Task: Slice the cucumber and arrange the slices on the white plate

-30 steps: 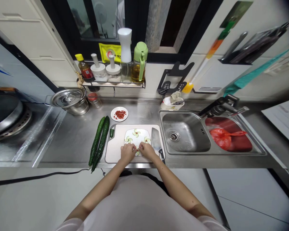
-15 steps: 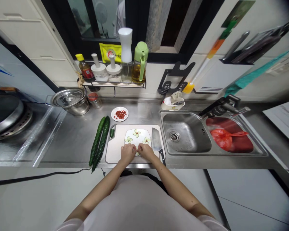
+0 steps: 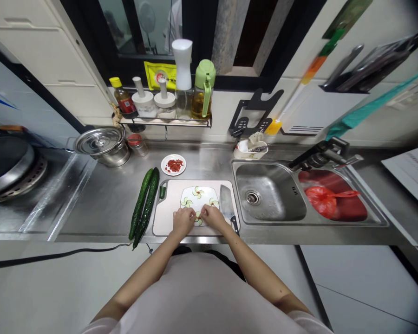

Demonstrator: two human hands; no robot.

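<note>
My left hand [image 3: 184, 221] and my right hand [image 3: 212, 216] reach over the near part of a white square plate [image 3: 199, 203]. Thumb and finger are pinched together on each, close to a pinwheel of thin green-edged slices [image 3: 198, 220]; whatever they pinch is too small to make out. Similar pinwheels lie towards the plate's other sides, with tiny red bits at some centres. Under the plate is a pale cutting board [image 3: 167, 219]. A cleaver [image 3: 225, 202] with a black handle lies along its right side, and a short cucumber piece [image 3: 162, 192] at its upper left.
Two whole cucumbers [image 3: 144, 206] lie left of the board. Behind it is a small white dish [image 3: 163, 169] of chopped red pieces [image 3: 174, 165]. A lidded steel pot [image 3: 106, 146] stands back left. To the right are a double sink [image 3: 270, 213] and a red plastic bag [image 3: 322, 202].
Both hands have drawn slightly apart, the left a little leftwards and the right a little up and rightwards. More of the near pinwheel shows between them.
</note>
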